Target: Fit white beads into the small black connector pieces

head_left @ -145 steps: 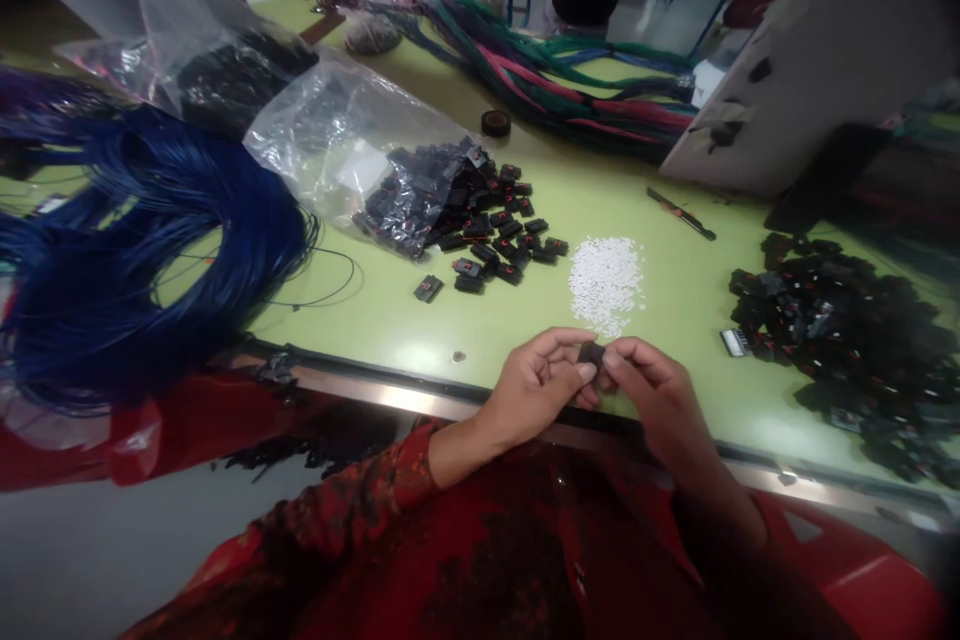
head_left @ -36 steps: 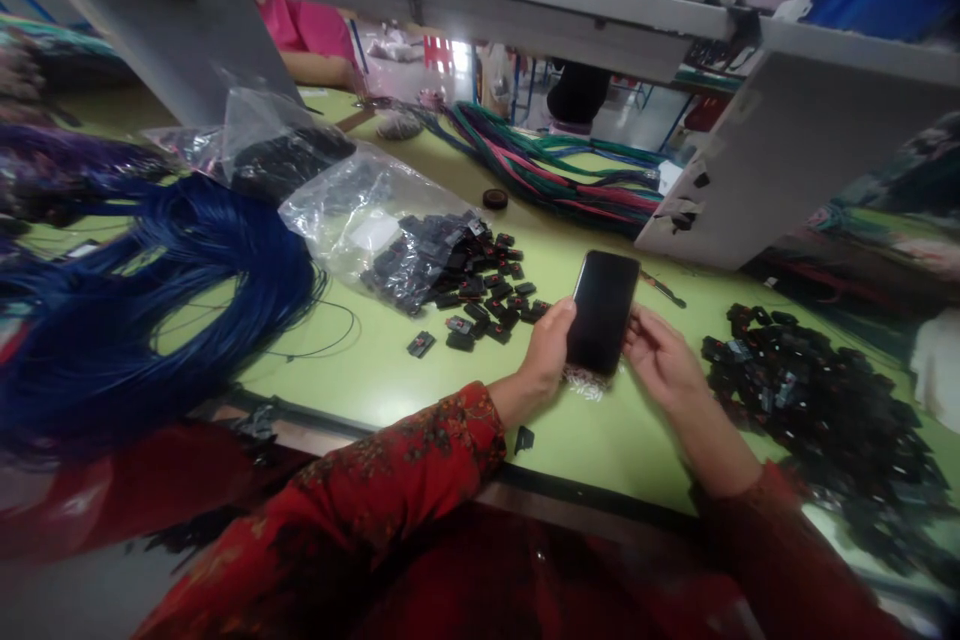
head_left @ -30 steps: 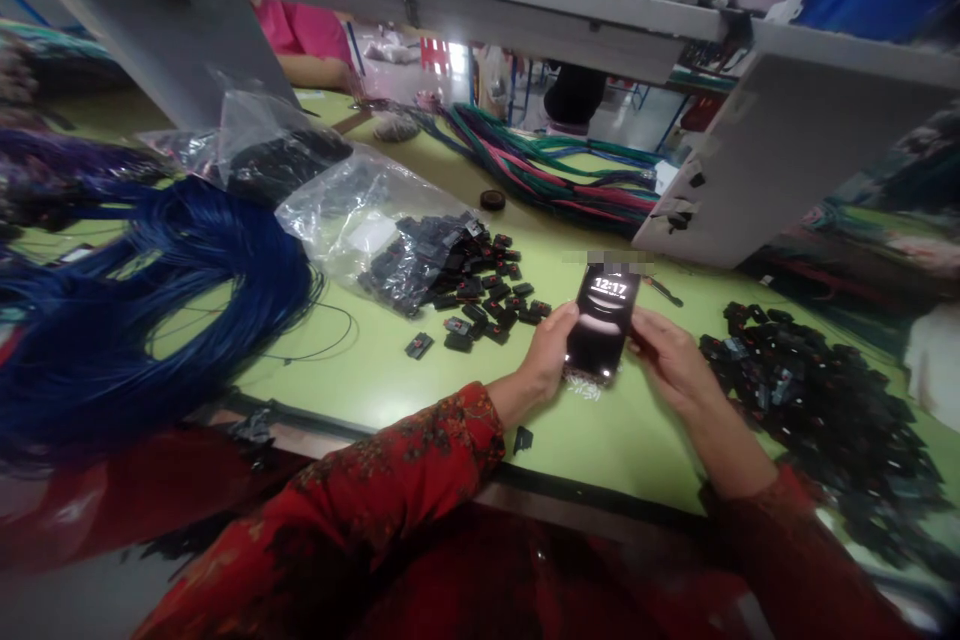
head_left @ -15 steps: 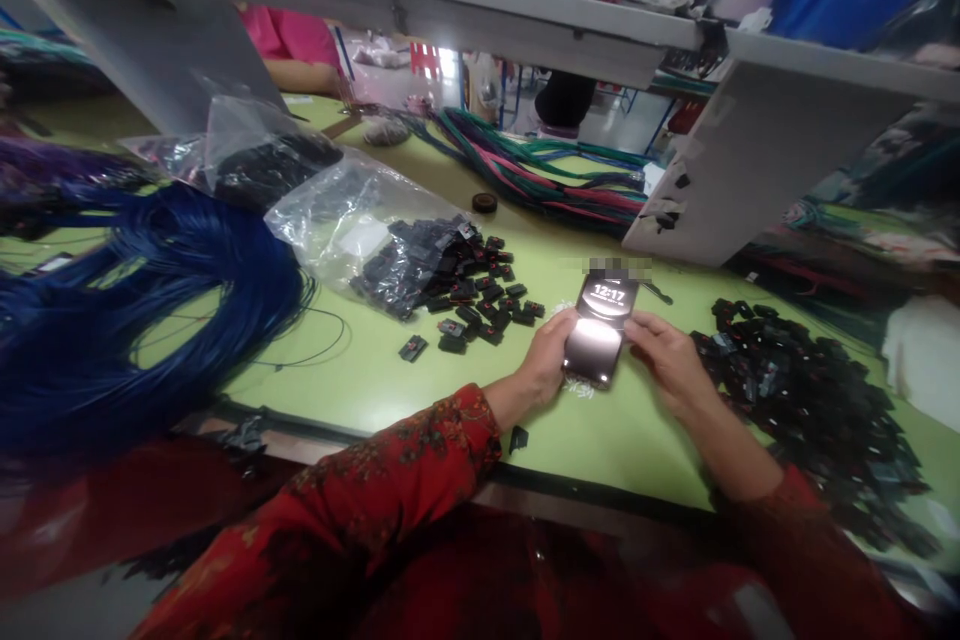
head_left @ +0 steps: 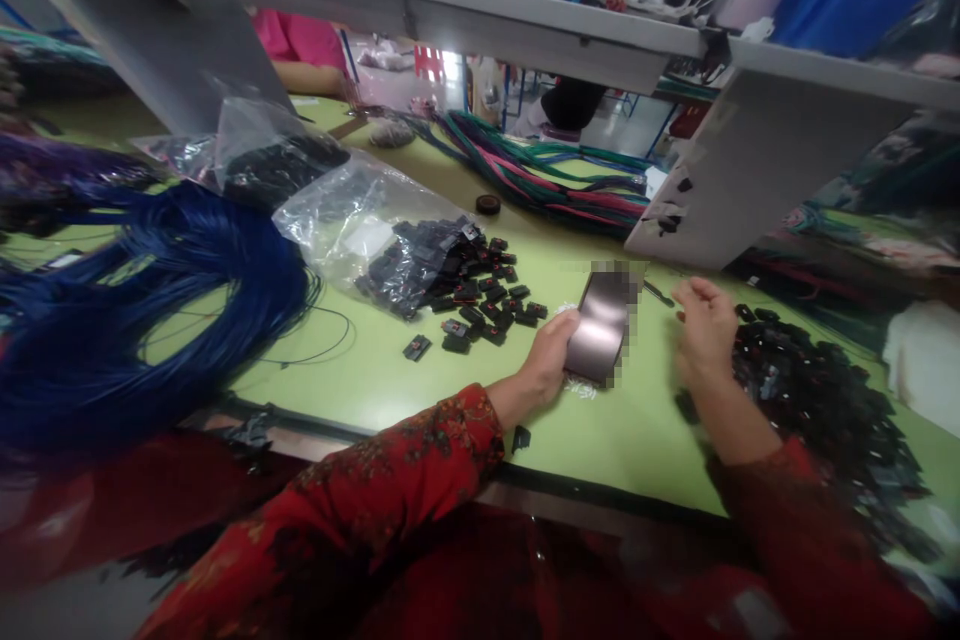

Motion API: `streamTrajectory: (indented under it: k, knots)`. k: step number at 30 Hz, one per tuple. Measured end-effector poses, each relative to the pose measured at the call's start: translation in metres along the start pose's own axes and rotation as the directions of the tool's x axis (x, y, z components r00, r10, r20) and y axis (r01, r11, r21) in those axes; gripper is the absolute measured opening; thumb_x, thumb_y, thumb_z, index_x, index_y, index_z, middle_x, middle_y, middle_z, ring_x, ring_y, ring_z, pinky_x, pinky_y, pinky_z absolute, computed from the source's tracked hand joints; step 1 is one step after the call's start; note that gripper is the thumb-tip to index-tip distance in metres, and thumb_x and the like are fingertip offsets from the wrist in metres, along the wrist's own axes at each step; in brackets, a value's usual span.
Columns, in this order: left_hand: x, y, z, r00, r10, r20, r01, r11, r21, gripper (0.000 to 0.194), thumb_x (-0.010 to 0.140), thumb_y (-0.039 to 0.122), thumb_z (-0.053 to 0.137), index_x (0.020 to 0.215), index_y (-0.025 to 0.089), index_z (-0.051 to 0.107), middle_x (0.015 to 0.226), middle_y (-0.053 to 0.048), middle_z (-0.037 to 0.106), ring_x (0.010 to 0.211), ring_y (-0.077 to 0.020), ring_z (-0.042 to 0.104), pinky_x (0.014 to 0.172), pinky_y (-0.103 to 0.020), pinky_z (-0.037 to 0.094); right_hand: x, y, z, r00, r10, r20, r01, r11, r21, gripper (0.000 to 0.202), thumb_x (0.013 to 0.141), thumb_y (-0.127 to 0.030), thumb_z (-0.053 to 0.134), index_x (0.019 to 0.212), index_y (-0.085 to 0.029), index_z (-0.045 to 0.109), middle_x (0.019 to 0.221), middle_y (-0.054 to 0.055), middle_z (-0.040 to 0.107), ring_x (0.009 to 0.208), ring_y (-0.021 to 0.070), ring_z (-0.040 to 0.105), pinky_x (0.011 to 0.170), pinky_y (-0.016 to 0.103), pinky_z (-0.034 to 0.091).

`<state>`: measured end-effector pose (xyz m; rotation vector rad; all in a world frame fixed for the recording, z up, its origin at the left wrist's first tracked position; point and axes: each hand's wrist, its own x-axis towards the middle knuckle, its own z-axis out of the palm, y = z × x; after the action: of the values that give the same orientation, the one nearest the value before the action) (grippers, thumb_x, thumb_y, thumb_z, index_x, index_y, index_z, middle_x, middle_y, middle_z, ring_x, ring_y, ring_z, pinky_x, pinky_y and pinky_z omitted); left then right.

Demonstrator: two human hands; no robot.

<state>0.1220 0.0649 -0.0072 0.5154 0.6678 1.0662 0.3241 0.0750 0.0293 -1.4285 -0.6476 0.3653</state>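
Observation:
My left hand (head_left: pixel 550 357) is closed around the left edge of a smartphone (head_left: pixel 596 335), holding it tilted over the green table. The phone's screen is dark with bright reflections, and its right edge is pixelated. My right hand (head_left: pixel 705 320) is lifted to the right of the phone, apart from it, with loosely bent fingers somewhat blurred and nothing visible in them. Beside that hand lies a heap of black plastic connectors (head_left: pixel 817 410). Left of the phone, more black connectors (head_left: pixel 487 300) spill from a clear plastic bag (head_left: pixel 337 210). A small dark tool (head_left: pixel 660 294) lies behind the phone.
A large bundle of blue wires (head_left: pixel 225 270) covers the left side. Behind are a roll of black tape (head_left: pixel 487 205) and multicoloured wires (head_left: pixel 540 175). A grey shelf (head_left: pixel 480 15) spans overhead. Another person's pink sleeve (head_left: pixel 304 38) shows beyond it.
My right hand has let go of the phone's right edge and moved right and slightly up. The phone's screen has gone from a lit clock to dark. My left hand still holds it.

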Motion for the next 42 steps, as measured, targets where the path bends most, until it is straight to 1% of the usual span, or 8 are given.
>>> streamTrajectory:
  k: [3,6,11,16,18,24,32,42]
  knots:
    - [0.001,0.001,-0.001,0.999,-0.008,0.035,0.009,1.0,-0.015,0.026,0.076,0.036,0.081,0.084,0.016,0.068,0.075,0.0,0.064,0.063,-0.0115,0.054,0.063,-0.024,0.042,-0.024,0.005,-0.003,0.975,0.136,0.178,-0.15,0.987,0.065,0.032,0.071,-0.039,0.083,0.092,-0.022,0.067,0.094,0.003,0.075,0.087,0.0161,0.071,0.06,0.021,0.048]
    - [0.001,0.002,0.0,0.999,-0.017,0.051,0.019,0.999,-0.04,0.025,0.077,0.035,0.081,0.084,0.015,0.066,0.075,0.0,0.064,0.063,-0.0117,0.056,0.065,-0.025,0.044,-0.045,0.008,-0.004,0.927,0.209,0.311,-0.257,0.959,0.121,0.034,0.068,-0.043,0.087,0.09,-0.022,0.071,0.091,0.003,0.077,0.081,0.0151,0.071,0.06,0.022,0.049]
    - [0.0,0.004,0.002,0.999,-0.014,0.041,0.016,0.998,-0.058,0.026,0.077,0.035,0.081,0.088,0.015,0.068,0.081,-0.002,0.067,0.067,-0.0126,0.059,0.066,-0.025,0.045,-0.06,0.001,-0.005,0.869,0.231,0.438,-0.294,0.952,0.08,0.042,0.065,-0.044,0.091,0.098,-0.023,0.073,0.096,0.003,0.076,0.085,0.0164,0.069,0.068,0.026,0.052]
    - [0.0,-0.003,0.0,0.999,0.038,0.032,-0.037,0.999,-0.027,0.03,0.075,0.039,0.082,0.087,0.016,0.067,0.078,0.0,0.066,0.066,-0.0122,0.057,0.065,-0.024,0.044,-0.082,-0.005,0.004,0.844,0.211,0.493,-0.278,0.958,0.067,0.083,0.05,-0.029,0.098,0.123,-0.027,0.058,0.109,0.003,0.075,0.104,0.0257,0.069,0.092,0.04,0.055]
    - [0.0,-0.007,-0.001,0.998,0.05,0.033,-0.05,0.999,-0.008,0.031,0.075,0.04,0.082,0.09,0.016,0.069,0.08,0.0,0.067,0.069,-0.0123,0.058,0.068,-0.024,0.045,-0.09,-0.005,0.009,0.837,0.217,0.503,-0.27,0.962,0.034,0.088,0.049,-0.028,0.098,0.125,-0.027,0.054,0.112,0.005,0.074,0.107,0.0288,0.069,0.096,0.045,0.054]
    - [-0.001,-0.009,-0.001,0.998,0.043,0.04,-0.043,0.999,-0.004,0.031,0.076,0.04,0.083,0.093,0.016,0.071,0.083,-0.001,0.069,0.071,-0.0127,0.06,0.069,-0.024,0.046,-0.095,-0.003,0.018,0.848,0.223,0.481,-0.297,0.951,0.083,0.071,0.056,-0.035,0.094,0.116,-0.025,0.057,0.111,0.005,0.074,0.105,0.0297,0.069,0.099,0.048,0.052]
    - [-0.004,-0.007,0.003,1.0,0.024,-0.002,-0.024,1.0,-0.008,0.029,0.077,0.036,0.081,0.096,0.015,0.072,0.087,-0.002,0.071,0.074,-0.0131,0.061,0.071,-0.025,0.047,-0.097,-0.004,0.018,0.856,0.188,0.482,-0.244,0.968,0.057,0.074,0.054,-0.028,0.093,0.117,-0.026,0.055,0.109,0.004,0.073,0.107,0.0297,0.069,0.098,0.047,0.052]
    - [-0.005,-0.005,0.003,1.0,0.005,0.009,-0.005,1.0,-0.03,0.023,0.079,0.035,0.078,0.084,0.017,0.066,0.074,0.001,0.062,0.065,-0.0117,0.055,0.064,-0.024,0.042,-0.092,-0.007,0.015,0.821,0.24,0.518,-0.314,0.948,0.058,0.062,0.061,-0.035,0.09,0.116,-0.025,0.062,0.111,0.005,0.075,0.104,0.0283,0.07,0.091,0.042,0.055]
